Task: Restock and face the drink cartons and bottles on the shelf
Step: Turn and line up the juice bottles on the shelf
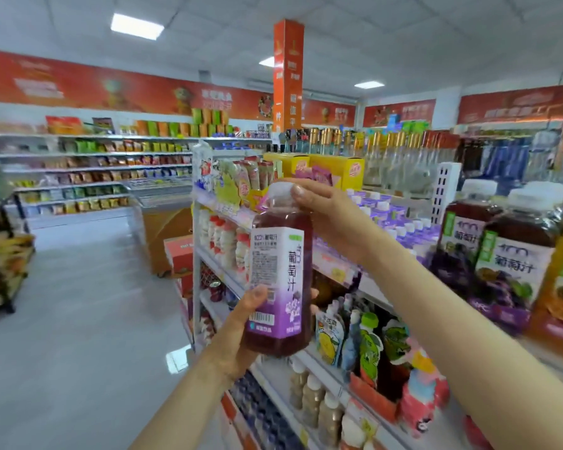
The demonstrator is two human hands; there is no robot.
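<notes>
Shelves (pixel 216 264) behind, left hand (pixel 238 329) and right hand (pixel 332 219) grip one bottle (pixel 280 271).

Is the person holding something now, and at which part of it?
A grape juice bottle: the left hand grips its lower body, the right hand grips its white cap.

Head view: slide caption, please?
Left hand grips the grape juice bottle low, right hand holds its cap, beside the drink shelf.

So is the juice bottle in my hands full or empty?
Full: dark purple juice fills the bottle to its shoulder, under the white cap.
</notes>
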